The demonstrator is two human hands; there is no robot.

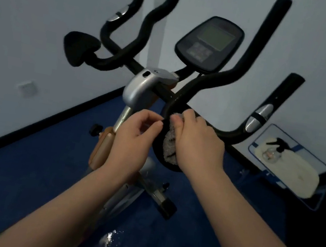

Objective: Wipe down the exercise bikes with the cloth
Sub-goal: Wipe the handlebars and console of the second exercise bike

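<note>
An exercise bike (142, 89) with black foam handlebars and a dark console (209, 44) fills the middle of the view. My right hand (200, 143) is shut on a grey fluffy cloth (170, 144) and presses it against the black elbow pad (158, 144) on the right handlebar. Just left of it, my left hand (133, 135) pinches the edge of that same pad between thumb and fingers. The pad's right part is hidden under the cloth and my right hand.
At the right stands a small blue-framed table (317, 205) with a white cloth on it and a clear spray bottle (272, 151). Grey walls close in behind the bike. Blue carpet covers the floor. A wall socket (26, 88) sits low at the left.
</note>
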